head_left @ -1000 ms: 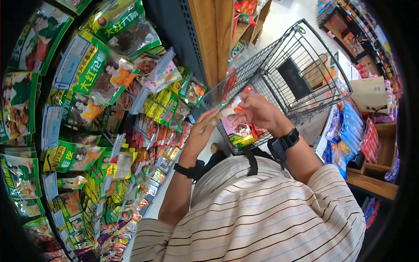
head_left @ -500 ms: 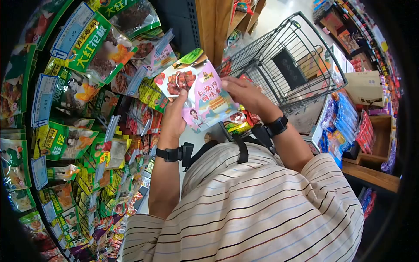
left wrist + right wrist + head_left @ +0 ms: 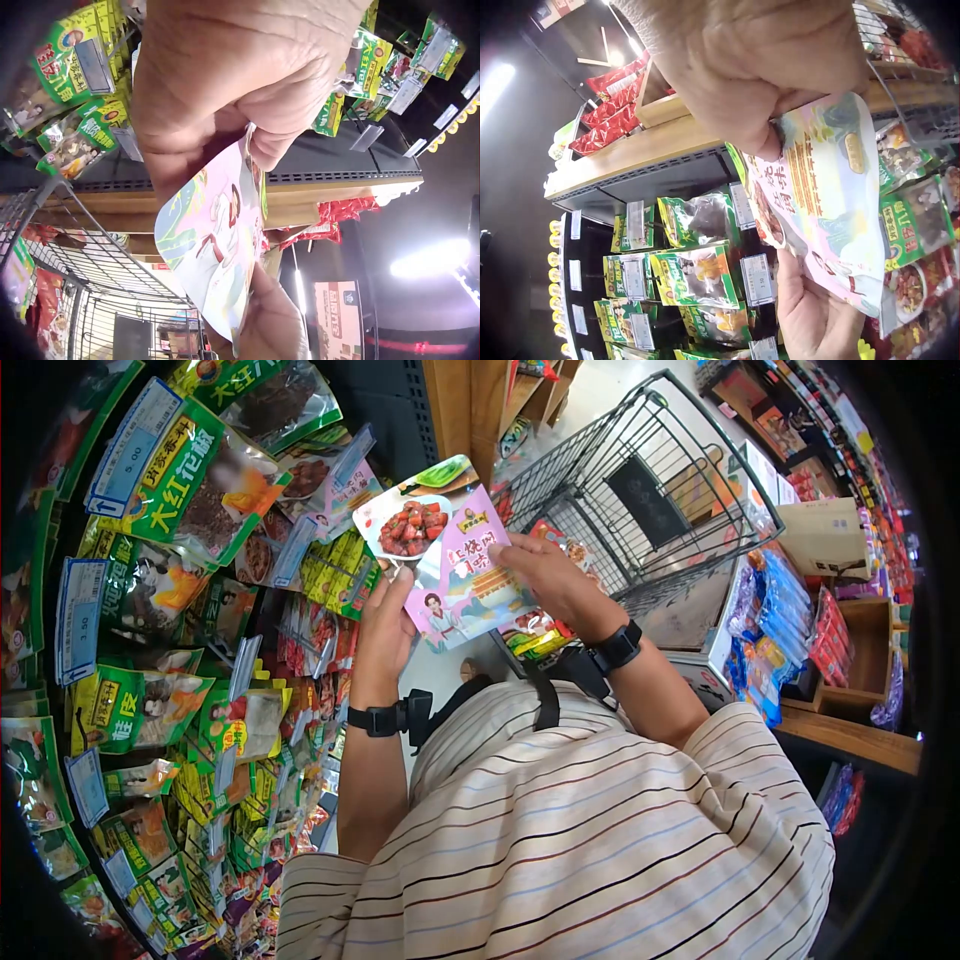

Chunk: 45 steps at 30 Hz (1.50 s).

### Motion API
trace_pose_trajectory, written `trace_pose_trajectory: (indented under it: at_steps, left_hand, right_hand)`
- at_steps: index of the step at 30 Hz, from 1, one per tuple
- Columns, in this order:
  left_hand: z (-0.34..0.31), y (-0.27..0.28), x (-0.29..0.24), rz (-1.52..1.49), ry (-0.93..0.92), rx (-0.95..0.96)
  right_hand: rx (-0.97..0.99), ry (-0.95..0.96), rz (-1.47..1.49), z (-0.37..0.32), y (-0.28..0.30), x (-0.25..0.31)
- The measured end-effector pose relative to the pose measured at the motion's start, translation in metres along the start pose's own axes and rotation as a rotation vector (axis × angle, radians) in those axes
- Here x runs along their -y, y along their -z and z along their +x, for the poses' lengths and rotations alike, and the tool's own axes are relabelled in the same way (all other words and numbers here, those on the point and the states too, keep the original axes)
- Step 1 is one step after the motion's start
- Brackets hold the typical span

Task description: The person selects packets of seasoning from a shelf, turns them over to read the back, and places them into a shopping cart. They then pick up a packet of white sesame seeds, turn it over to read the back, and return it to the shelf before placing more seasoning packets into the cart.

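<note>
A flat pink seasoning packet (image 3: 480,595), printed with a dish of red braised meat and a small figure, is held between both hands in front of the chest. At its left edge the left hand (image 3: 383,625) pinches it, thumb on the printed face. The right hand (image 3: 560,585) grips the opposite edge, its fingers over the lettering. Seen from the left wrist, the packet (image 3: 214,232) stands nearly edge-on, slightly bowed. In the right wrist view, the left thumb (image 3: 789,274) presses against the packet's front.
Hanging spice packets (image 3: 205,495) with price tags (image 3: 135,448) fill the rack at the left. A wire shopping cart (image 3: 600,480) stands ahead to the right, several colourful packets (image 3: 540,638) in its near end. Farther right is a display of blue bags (image 3: 785,595).
One second ago the hands were low by the cart with the packet tilted and blurred. They came up and left, turning its printed face into view. Over the last half second it has shifted little.
</note>
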State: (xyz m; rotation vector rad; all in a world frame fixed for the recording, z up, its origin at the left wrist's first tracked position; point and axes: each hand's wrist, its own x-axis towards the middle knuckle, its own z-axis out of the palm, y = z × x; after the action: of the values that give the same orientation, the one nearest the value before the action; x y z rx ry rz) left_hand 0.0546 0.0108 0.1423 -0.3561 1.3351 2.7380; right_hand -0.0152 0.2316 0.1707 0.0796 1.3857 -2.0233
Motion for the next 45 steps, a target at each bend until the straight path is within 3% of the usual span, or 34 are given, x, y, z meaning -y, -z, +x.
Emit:
trace_pose_trajectory:
  at_steps: [13, 16, 21, 22, 23, 25, 26, 29, 32, 33, 39, 45]
  left_hand:
    - [-0.01, 0.006, 0.003, 0.031, 0.005, -0.109]
    - [-0.014, -0.002, -0.001, 0.268, -0.091, -0.161]
    - [-0.014, -0.035, -0.001, 0.552, -0.192, -0.186]
    - [-0.012, -0.045, 0.001, 0.377, -0.155, -0.144]
    - [-0.007, -0.053, 0.004, 0.202, -0.117, -0.101]
    - [0.008, -0.045, 0.009, -0.087, 0.003, 0.068]
    - [0.011, -0.036, 0.015, -0.142, 0.068, 0.034]
    - [0.01, -0.027, 0.019, -0.328, 0.225, -0.028]
    - [0.008, -0.025, 0.014, -0.612, 0.227, 0.151]
    - [0.008, -0.024, 0.014, -0.705, 0.22, 0.232]
    - [0.008, -0.02, 0.01, -0.878, 0.192, 0.463]
    - [0.008, -0.012, 0.012, -0.79, 0.235, 0.356]
  right_hand:
    - [-0.015, -0.035, -0.006, 0.004, -0.007, 0.001]
    - [-0.014, 0.035, -0.022, 0.001, -0.013, 0.01]
    - [-0.026, 0.389, -0.57, -0.005, -0.012, 0.028]
    - [-0.03, 0.472, -0.718, -0.01, -0.02, 0.033]
    - [-0.037, 0.415, -0.757, -0.021, -0.033, 0.039]
    - [0.067, 0.709, -0.862, -0.027, -0.053, 0.031]
    - [0.118, 0.854, -0.91, -0.029, -0.057, 0.028]
    - [0.284, 0.892, -1.042, -0.036, -0.054, 0.026]
    - [0.385, 0.347, -0.743, -0.048, -0.042, 0.046]
    - [0.307, 0.303, -0.624, -0.046, -0.034, 0.044]
    - [-0.08, 0.433, -0.427, -0.021, -0.001, 0.047]
    - [0.049, 0.213, -0.487, -0.007, -0.007, 0.043]
